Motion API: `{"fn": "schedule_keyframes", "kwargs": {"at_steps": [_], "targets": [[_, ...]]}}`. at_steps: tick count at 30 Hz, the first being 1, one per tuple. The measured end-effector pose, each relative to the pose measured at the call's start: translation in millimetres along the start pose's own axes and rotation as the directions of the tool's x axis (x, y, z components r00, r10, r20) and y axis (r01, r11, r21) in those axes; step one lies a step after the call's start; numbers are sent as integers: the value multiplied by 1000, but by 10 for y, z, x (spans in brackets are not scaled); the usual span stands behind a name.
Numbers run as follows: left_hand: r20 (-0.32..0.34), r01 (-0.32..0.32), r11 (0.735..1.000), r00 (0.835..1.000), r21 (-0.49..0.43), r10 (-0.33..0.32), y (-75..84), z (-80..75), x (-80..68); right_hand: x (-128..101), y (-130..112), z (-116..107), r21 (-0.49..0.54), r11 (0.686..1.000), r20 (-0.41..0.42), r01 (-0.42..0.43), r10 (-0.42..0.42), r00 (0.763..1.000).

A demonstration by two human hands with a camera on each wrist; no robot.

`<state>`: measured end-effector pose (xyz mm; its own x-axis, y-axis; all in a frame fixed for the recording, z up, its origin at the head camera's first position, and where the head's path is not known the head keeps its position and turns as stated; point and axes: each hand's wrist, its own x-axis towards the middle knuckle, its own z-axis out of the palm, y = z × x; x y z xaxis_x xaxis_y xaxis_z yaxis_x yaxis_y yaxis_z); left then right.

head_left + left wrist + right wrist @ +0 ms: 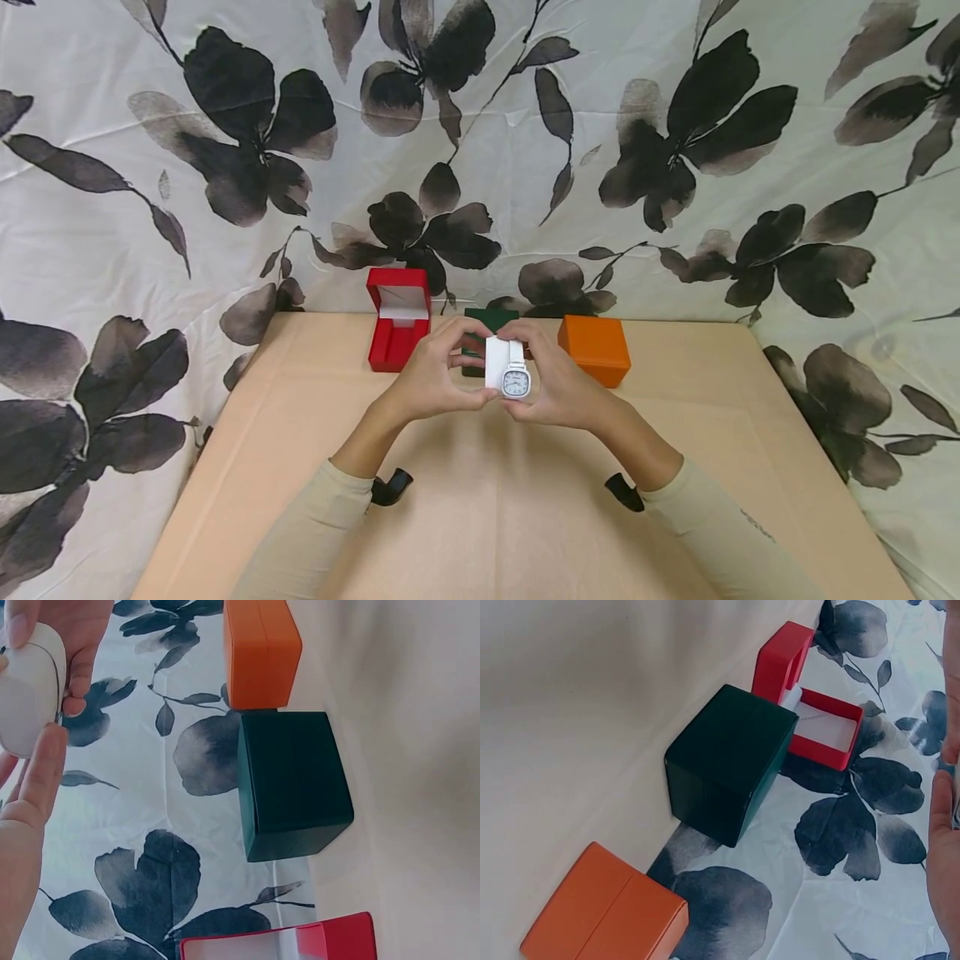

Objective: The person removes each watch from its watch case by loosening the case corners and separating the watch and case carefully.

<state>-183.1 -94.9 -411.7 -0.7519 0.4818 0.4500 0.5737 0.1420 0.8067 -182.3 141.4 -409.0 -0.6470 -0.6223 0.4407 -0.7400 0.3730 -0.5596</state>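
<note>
Watch and its white cushion are pinched between left hand and right hand, dial upward for viewing, near the table's far edge.

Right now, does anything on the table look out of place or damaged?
Nothing stands out. The red box is open, the green box and orange box are closed, and both hands hold the white watch.

Light: bright, even, soft shadows | Head view: edges bending | Wrist views: near fingers blurring
</note>
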Motion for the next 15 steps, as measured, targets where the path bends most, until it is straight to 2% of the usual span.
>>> {"fn": "schedule_keyframes", "kwargs": {"at_steps": [15], "targets": [[-22,15,999,1000,34,-15,19,-14,40,27,33,-36,-42,999,-54,15,-18,998]]}}
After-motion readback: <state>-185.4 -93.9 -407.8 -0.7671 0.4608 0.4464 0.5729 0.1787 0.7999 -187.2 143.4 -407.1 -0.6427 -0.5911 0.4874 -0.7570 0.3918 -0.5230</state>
